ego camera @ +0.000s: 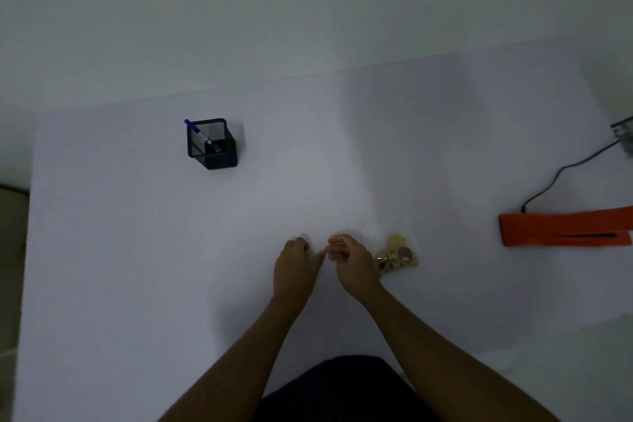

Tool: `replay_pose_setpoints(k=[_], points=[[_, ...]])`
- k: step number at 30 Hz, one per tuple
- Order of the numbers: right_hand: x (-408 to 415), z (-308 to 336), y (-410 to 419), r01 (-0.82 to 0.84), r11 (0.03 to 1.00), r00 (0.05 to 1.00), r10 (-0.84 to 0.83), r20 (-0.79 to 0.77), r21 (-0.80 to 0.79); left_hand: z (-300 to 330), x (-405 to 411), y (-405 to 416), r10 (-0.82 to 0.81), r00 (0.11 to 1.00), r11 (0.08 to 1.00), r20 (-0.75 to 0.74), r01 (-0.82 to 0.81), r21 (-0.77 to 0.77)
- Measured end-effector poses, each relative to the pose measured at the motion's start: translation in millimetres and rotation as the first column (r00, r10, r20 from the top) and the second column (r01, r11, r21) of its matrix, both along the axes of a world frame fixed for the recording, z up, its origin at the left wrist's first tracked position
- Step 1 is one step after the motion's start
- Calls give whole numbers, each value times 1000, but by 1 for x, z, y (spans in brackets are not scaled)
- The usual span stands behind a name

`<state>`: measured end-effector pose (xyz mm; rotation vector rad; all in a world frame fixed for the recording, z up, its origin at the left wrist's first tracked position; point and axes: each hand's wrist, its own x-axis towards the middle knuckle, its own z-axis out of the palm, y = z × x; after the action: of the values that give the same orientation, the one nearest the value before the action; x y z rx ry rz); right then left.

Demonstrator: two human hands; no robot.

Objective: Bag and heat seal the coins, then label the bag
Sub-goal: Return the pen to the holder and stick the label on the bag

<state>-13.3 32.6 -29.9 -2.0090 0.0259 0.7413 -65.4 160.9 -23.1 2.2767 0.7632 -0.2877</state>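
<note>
Now your two hands sit close together low on the white worktop [137, 250]. Your left hand [294, 265] and right hand [352, 264] both have fingers curled in; I cannot tell if they pinch a clear bag. The coins [399, 255] lie in a small gold and grey pile just right of your right hand, the nearer one.

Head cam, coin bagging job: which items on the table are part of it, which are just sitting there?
Part of the job:
- coins, beside the right hand
- orange heat sealer, right edge
- pen in the black mesh pen holder, for labelling
- left hand, fingertips near the right hand's; a bag between them can't be made out

Just sitting there:
- sealer's black cable
</note>
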Motion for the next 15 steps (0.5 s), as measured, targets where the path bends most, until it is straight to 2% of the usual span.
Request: replay_pose_setpoints(k=[6,10,15], points=[[2,-12,-5,43,997,998,-39,-52,72,-6,6,-8,16,999,998,-30,-14,59],[4,-14,-10,-33,997,999,35,-28,75,-5,7,-11,12,999,998,-35,-10,59],[5,-16,-8,-31,993,996,41,-81,114,-10,2,-9,24,1000,999,-2,-24,49]])
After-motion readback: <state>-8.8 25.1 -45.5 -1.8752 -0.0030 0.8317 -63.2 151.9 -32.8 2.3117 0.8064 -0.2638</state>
